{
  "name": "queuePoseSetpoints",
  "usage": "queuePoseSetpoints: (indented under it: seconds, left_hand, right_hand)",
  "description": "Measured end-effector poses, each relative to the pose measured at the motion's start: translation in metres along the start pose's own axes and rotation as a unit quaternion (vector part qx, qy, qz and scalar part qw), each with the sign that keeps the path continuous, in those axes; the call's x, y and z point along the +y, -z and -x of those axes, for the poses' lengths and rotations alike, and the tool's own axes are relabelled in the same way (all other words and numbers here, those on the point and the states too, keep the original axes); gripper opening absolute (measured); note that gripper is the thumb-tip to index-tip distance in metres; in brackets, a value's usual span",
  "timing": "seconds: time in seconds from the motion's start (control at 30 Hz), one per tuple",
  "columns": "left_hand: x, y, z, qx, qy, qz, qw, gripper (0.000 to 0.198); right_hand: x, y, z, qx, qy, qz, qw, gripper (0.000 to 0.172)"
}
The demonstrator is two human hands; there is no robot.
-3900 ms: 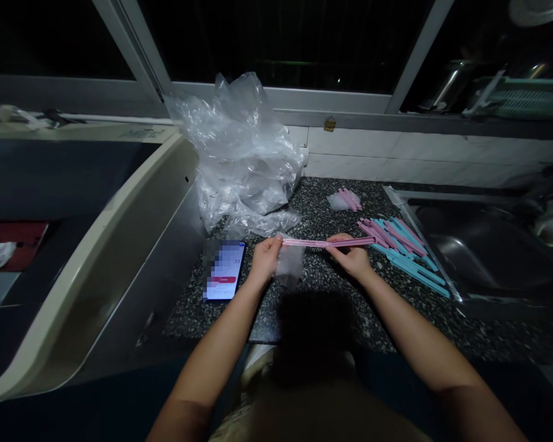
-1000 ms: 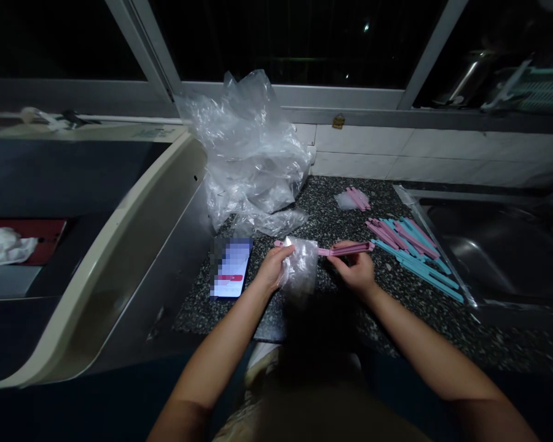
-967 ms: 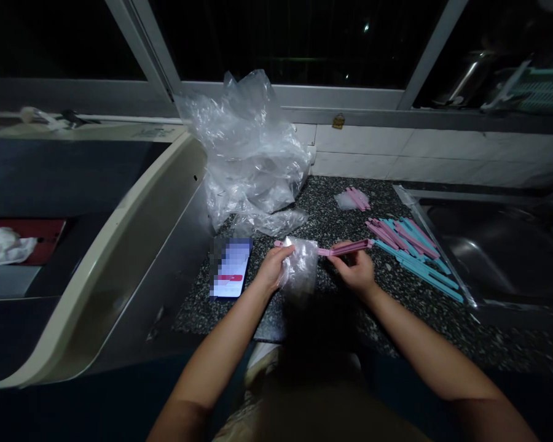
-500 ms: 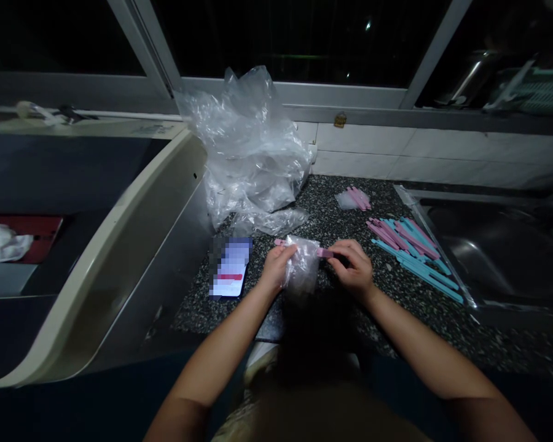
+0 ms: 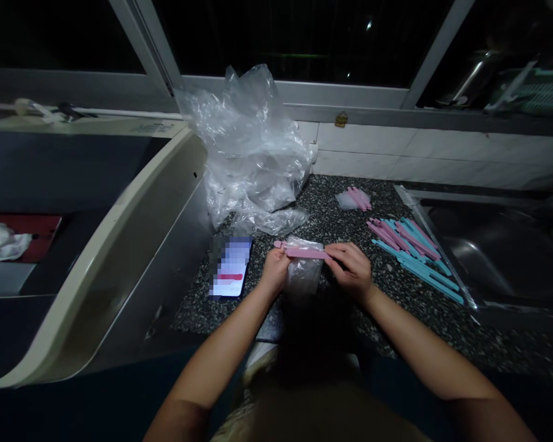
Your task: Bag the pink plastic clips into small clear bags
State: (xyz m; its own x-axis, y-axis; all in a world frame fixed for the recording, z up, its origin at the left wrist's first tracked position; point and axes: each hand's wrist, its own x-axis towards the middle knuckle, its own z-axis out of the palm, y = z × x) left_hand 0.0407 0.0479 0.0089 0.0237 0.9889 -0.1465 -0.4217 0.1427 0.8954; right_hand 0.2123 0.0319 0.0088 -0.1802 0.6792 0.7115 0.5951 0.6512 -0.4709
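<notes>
A long, slim pink bag clip (image 5: 306, 252) lies across the upper part of a small clear plastic bag (image 5: 305, 279). My left hand (image 5: 276, 267) is closed around the clip's left end and the bag's edge. At the other end, the thumb and fingers of my right hand (image 5: 351, 268) pinch the clip. Whether the clip is locked over the plastic cannot be made out. The bag hangs below it, its lower edge in shadow.
To the right lies a pile of pink and blue clips (image 5: 408, 242), beside a steel sink (image 5: 488, 258). Farther back sits a small bag with pink clips (image 5: 359, 198). A large crumpled plastic bag (image 5: 258, 147), a lit phone (image 5: 233, 270) and a bulky beige-edged appliance (image 5: 166, 178) are on the left.
The pink clip, partly hidden before with only its ends showing, now stretches in full across the bag's front. Both hands stay in nearly the same place.
</notes>
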Motion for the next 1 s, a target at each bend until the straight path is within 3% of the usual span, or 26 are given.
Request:
queuePoseSetpoints:
  seconds: [0.1,0.2,0.3,0.43,0.73,1.0]
  left_hand:
    - [-0.001,0.001,0.0,0.007,-0.011,-0.018,1.0,0.017]
    - [-0.005,0.004,-0.003,-0.001,-0.026,-0.044,0.999,0.015]
    - [-0.009,0.006,-0.005,-0.019,-0.042,-0.062,0.997,0.013]
    - [-0.007,0.004,-0.004,-0.02,-0.05,-0.096,0.994,0.009]
    - [0.001,0.001,0.0,-0.021,-0.038,-0.12,0.992,0.008]
    - [0.004,0.003,0.002,-0.031,-0.058,-0.089,0.994,0.021]
  right_hand:
    - [0.0,-0.002,0.002,-0.005,-0.036,-0.034,0.999,0.012]
    - [0.0,-0.005,0.003,0.001,-0.125,-0.073,0.989,0.019]
    - [0.001,-0.007,0.003,-0.014,-0.216,-0.139,0.966,0.029]
    - [0.002,-0.009,0.002,-0.019,-0.281,-0.211,0.936,0.025]
    - [0.001,-0.007,-0.001,-0.007,-0.295,-0.24,0.925,0.023]
    - [0.002,-0.009,0.003,0.025,-0.266,-0.179,0.947,0.02]
